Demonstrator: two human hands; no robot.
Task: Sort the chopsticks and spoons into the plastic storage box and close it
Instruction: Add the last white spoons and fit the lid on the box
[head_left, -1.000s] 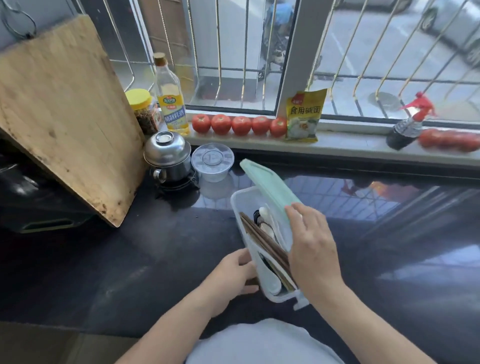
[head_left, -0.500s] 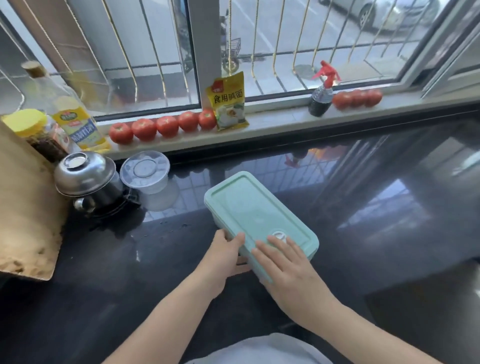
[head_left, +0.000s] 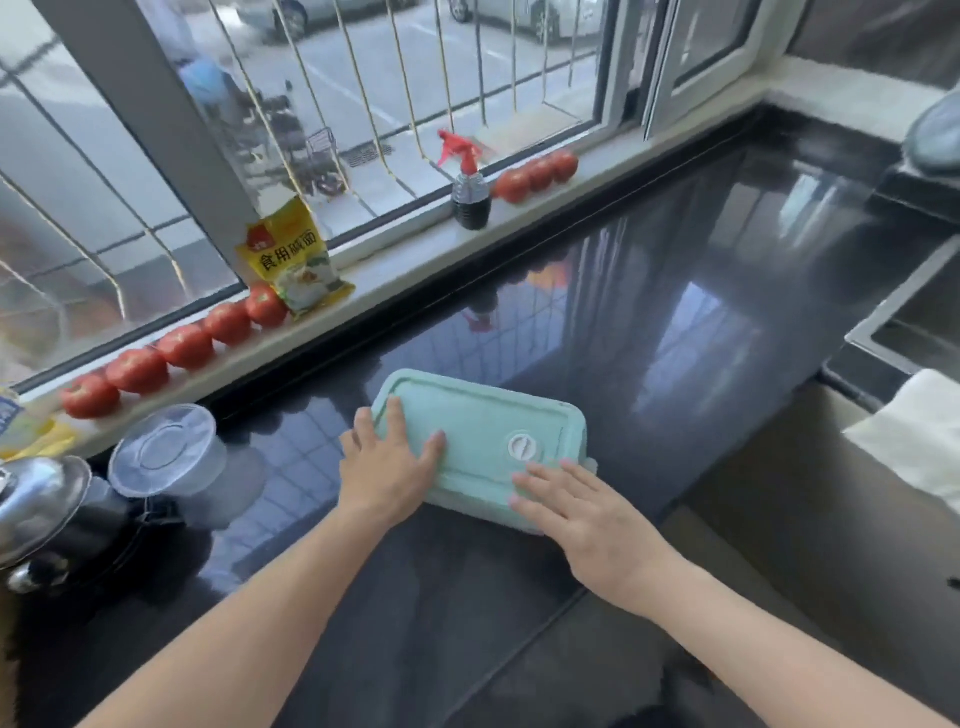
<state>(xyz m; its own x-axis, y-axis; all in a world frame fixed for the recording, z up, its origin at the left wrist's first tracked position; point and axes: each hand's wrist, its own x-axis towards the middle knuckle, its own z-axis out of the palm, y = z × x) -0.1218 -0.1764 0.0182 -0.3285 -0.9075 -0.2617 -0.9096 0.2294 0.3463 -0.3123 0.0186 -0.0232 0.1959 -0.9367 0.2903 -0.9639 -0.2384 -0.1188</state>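
Glossy black countertop (head_left: 649, 322) fills the frame, with a barred window and its pale sill running from the left edge up toward the upper right. At far left, low in the frame, sits a steel pot lid (head_left: 36, 499), and just right of it an upturned clear plastic tub (head_left: 166, 457). Above them along the sill, a row of tomatoes (head_left: 182, 343) leads to a yellow packet (head_left: 291, 265) leaning on the glass.

Now to centre frame: the left hand (head_left: 387, 462) lies flat, fingers straight, pressing on the left end of the mint-green lid (head_left: 483, 431), thumb out toward the middle. That lid covers the plastic storage box (head_left: 467, 506), which rests on the counter just below centre; only a thin pale strip of its wall shows under the lid, and the chopsticks and spoons are out of sight. The right hand (head_left: 587, 514) is also spread open, fingertips on the lid's near right corner beside the round white vent (head_left: 522, 447).

Risks from here: I can't tell whether the rim has seated all round, so uneven pressure could leave one corner riding high. Push too hard sideways and the box may skate on that slick stone. A chopstick end standing proud inside could also hold the lid up.

Further right, a dark spray bottle (head_left: 470, 197) stands on the sill, then a white cloth (head_left: 914, 436) at the right edge.
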